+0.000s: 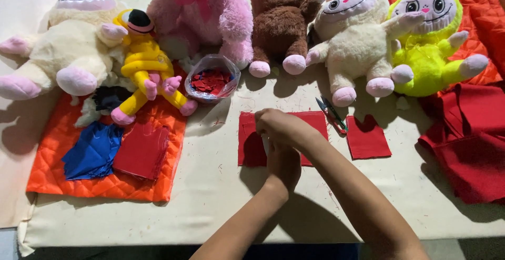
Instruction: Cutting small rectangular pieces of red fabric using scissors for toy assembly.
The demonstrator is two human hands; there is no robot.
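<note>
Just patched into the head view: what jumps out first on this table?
A row of plush toys lines the far edge, with a neon-yellow one at the right. At the centre, the right hand rests over the left hand on a red felt piece, small snips beside it. An orange quilted mat lies at the left.

A matt red felt square [252, 147] lies on a smooth, pale cloth table cover [210, 186], under the bare left hand [284, 162] and right hand [279, 126]. A second felt piece [367, 138] looks the same flat, fuzzy cloth. The snips [332, 114] show dull metal blades. An orange quilted mat [79, 181] has a slight sheen and stitched diamonds. The bag [212, 77] of red scraps is glossy clear plastic. The plush toys [281, 23] are shaggy, soft fur.
</note>
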